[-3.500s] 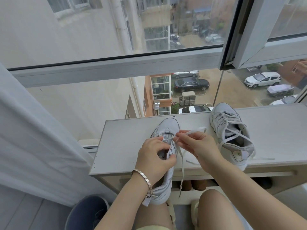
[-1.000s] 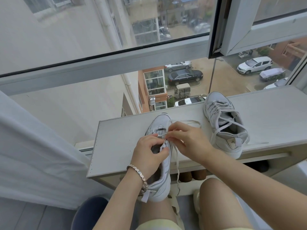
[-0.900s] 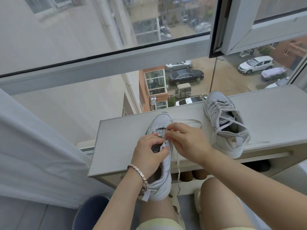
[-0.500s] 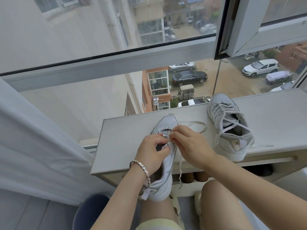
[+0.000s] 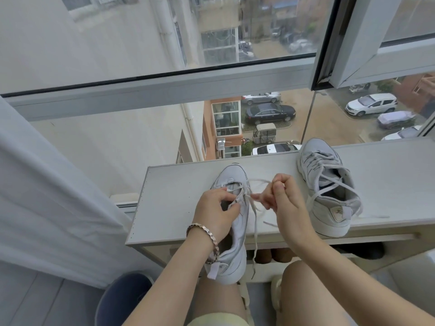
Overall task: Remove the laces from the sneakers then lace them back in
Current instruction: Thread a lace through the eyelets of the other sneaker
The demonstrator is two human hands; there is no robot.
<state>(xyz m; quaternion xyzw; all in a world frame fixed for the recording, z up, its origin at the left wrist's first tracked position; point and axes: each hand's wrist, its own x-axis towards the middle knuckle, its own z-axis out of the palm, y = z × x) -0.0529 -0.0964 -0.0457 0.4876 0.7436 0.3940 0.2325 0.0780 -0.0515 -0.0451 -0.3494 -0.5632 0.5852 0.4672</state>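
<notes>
Left hand [image 5: 216,208] is gripping the near sneaker [image 5: 233,178] around its eyelets, heel hanging off the cabinet top's [image 5: 174,198] front edge. Right hand [image 5: 282,203] is pinching the lace [image 5: 255,231] just beside the eyelets. Other sneaker [image 5: 329,189] is sitting laced further right, by the same edge

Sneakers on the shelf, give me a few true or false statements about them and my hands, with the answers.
1. The right hand pinches the near sneaker's lace. True.
2. The left hand lies flat on the shelf. False: it holds the near sneaker by its eyelet edge.
3. The far sneaker has no lace. False: it is laced, with loose ends on the shelf.
4. The near sneaker's heel overhangs the shelf's front edge. True.
5. The bracelet is on the right wrist. False: the left wrist.
</notes>
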